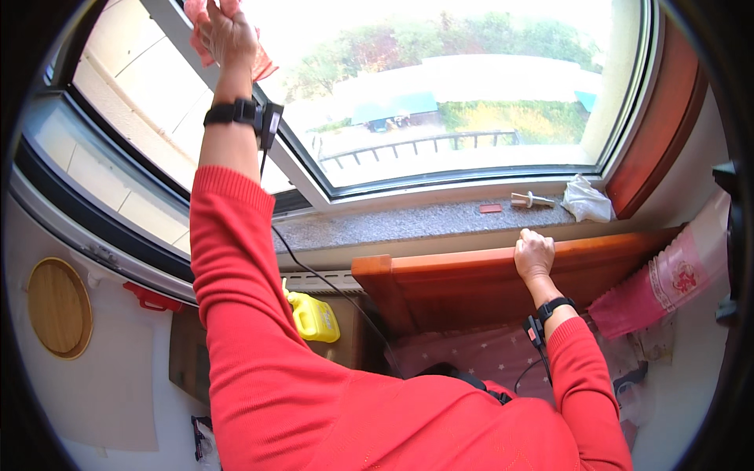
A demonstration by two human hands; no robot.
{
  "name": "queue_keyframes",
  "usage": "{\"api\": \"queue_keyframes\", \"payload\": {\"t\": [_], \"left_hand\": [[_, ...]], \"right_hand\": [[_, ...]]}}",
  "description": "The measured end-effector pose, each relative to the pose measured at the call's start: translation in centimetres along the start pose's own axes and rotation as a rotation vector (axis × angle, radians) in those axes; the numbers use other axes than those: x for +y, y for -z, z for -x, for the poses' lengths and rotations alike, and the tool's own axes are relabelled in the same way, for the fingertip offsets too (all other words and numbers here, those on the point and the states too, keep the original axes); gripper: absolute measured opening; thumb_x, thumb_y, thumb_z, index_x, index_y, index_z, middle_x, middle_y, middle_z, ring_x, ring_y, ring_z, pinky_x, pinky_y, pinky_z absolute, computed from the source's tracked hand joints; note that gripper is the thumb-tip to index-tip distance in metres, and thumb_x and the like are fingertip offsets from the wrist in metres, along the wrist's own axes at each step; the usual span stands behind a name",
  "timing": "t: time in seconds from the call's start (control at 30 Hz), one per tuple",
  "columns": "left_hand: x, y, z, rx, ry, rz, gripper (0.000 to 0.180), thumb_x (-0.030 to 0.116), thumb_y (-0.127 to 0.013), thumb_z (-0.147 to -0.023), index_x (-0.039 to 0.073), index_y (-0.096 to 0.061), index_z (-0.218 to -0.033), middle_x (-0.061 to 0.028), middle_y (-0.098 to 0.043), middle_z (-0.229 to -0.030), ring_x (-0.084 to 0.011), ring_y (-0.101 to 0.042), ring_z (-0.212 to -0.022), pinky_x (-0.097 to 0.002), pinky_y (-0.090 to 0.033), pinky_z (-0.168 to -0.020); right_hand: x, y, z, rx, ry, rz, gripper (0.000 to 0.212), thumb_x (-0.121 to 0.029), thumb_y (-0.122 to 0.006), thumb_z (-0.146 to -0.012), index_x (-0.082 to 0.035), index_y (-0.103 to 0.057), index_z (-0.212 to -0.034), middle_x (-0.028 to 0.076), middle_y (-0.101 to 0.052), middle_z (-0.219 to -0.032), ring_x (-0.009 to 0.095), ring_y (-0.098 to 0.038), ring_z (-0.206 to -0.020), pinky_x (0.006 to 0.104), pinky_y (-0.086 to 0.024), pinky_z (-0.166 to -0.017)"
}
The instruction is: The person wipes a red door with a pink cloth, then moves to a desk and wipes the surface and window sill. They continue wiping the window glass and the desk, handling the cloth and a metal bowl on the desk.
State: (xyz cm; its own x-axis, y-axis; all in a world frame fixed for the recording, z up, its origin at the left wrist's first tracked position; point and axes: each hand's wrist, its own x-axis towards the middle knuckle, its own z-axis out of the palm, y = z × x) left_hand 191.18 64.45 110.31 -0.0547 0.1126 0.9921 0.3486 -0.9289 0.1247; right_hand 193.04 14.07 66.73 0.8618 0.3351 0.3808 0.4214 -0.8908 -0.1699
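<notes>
High at the upper left, my left hand is closed on a pink cloth. It is raised against the upright pale frame between two window panes, and part of the cloth runs past the picture's top edge. My right hand grips the top rail of a reddish-brown wooden headboard, its fingers curled over the edge. Both wrists carry black straps with small cabled devices. Bright daylight washes out much of the window glass.
On the granite sill lie a small red-brown block, a whitish plug-like piece and a crumpled white bag. A yellow spray bottle stands on a brown cabinet by my left arm. A pink curtain hangs at right.
</notes>
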Motion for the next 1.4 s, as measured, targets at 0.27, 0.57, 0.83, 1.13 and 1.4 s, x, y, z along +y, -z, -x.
{"api": "queue_keyframes", "payload": {"t": [0.27,0.57,0.83,1.13,1.4], "left_hand": [[6.0,0.5,12.7,-0.138,-0.636,0.197,0.041,0.032,-0.056,-0.095,0.021,-0.049,-0.134,-0.0124,-0.047,-0.134,-0.0347,-0.044,-0.123,-0.0522,-0.039,-0.093],[0.6,3.9,34.6,-0.545,-1.229,0.031,0.072,0.021,-0.059,-0.086,0.042,-0.024,-0.146,-0.0048,-0.035,-0.136,-0.0235,-0.027,-0.136,-0.0531,-0.014,-0.109],[0.3,0.1,21.8,-0.440,-0.745,0.014,0.051,0.042,-0.051,-0.097,0.021,-0.038,-0.142,-0.0075,-0.046,-0.136,-0.0286,-0.042,-0.131,-0.0600,-0.026,-0.109],[2.3,-4.9,-0.1,0.292,-0.028,-0.226,0.056,0.055,-0.034,-0.099,0.008,-0.051,-0.124,-0.0185,-0.047,-0.124,-0.0399,-0.043,-0.121,-0.0567,-0.035,-0.098],[17.3,-4.0,16.7,-0.238,-0.694,0.245,0.052,0.036,-0.059,-0.085,0.021,-0.052,-0.134,-0.0108,-0.045,-0.132,-0.0370,-0.039,-0.125,-0.0591,-0.034,-0.094]], "right_hand": [[0.0,-0.1,0.1,0.019,0.011,-0.014,0.011,-0.018,-0.056,-0.086,-0.011,-0.062,-0.081,0.010,-0.068,-0.079,0.030,-0.066,-0.081,0.0433,-0.046,-0.079],[0.1,-0.1,0.2,0.036,0.036,-0.038,0.011,-0.018,-0.057,-0.086,-0.010,-0.063,-0.082,0.010,-0.068,-0.081,0.030,-0.065,-0.080,0.0430,-0.045,-0.079],[0.2,-0.2,0.1,0.021,0.036,-0.017,0.010,-0.017,-0.056,-0.085,-0.011,-0.062,-0.081,0.010,-0.067,-0.079,0.030,-0.065,-0.080,0.0431,-0.045,-0.078],[-0.1,-0.1,0.2,0.086,0.041,-0.049,0.009,-0.017,-0.056,-0.084,-0.011,-0.061,-0.078,0.008,-0.067,-0.076,0.027,-0.065,-0.078,0.0430,-0.045,-0.076],[-0.1,0.1,0.3,0.064,0.031,-0.058,0.009,-0.017,-0.056,-0.084,-0.011,-0.061,-0.078,0.009,-0.067,-0.078,0.028,-0.065,-0.080,0.0424,-0.045,-0.078]]}}
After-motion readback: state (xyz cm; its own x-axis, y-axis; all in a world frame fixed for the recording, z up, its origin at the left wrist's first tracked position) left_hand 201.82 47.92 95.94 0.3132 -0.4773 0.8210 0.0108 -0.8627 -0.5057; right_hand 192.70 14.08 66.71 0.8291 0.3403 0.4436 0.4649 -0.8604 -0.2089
